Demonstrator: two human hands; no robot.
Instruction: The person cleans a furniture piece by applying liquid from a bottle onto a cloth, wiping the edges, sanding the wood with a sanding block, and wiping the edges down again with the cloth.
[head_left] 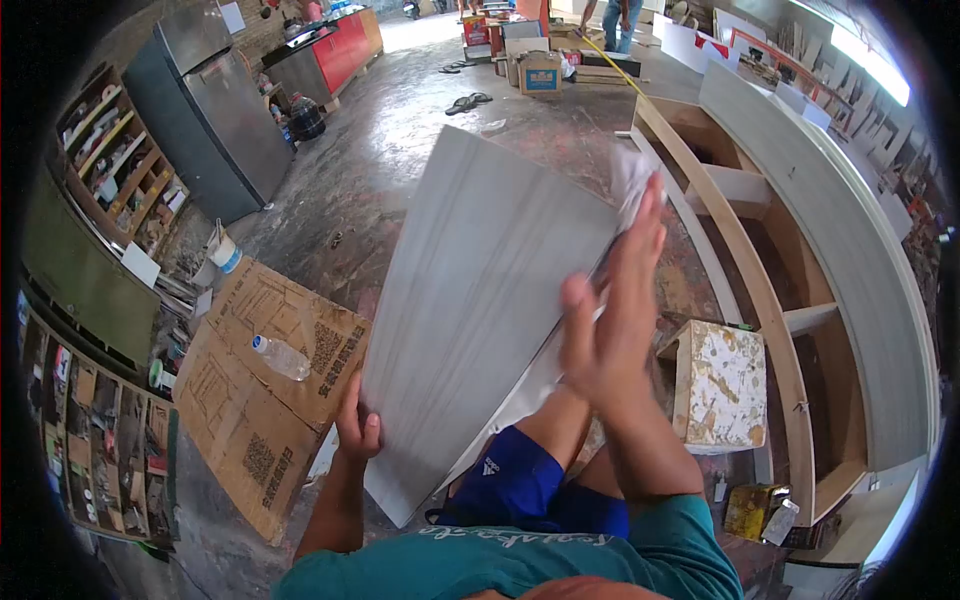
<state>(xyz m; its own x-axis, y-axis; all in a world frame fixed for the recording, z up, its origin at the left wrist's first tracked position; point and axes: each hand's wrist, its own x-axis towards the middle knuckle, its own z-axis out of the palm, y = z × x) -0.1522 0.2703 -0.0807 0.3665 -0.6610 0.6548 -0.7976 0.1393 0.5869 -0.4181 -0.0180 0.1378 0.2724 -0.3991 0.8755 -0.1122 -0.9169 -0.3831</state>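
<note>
A grey wood-grain panel (pixel 490 270) stands tilted in front of me, its lower end by my legs. My left hand (pixel 358 425) is closed on the panel's lower left edge, thumb on the near face and fingers around the side. At the panel's right edge is my right hand (pixel 620 310), smeared by motion, with its fingers pointing away and its thumb raised. A crumpled white cloth (pixel 632 178) sticks out past its fingertips, held against the fingers; part of it is hidden.
Flattened cardboard (pixel 240 370) with a plastic bottle (pixel 282 358) lies left. On my right are a paint-spattered stool (pixel 722 385), a yellow tin (pixel 752 512) and a long cabinet frame (pixel 760 240). A fridge (pixel 225 120) stands back left; another person's legs (pixel 622 25) show far off.
</note>
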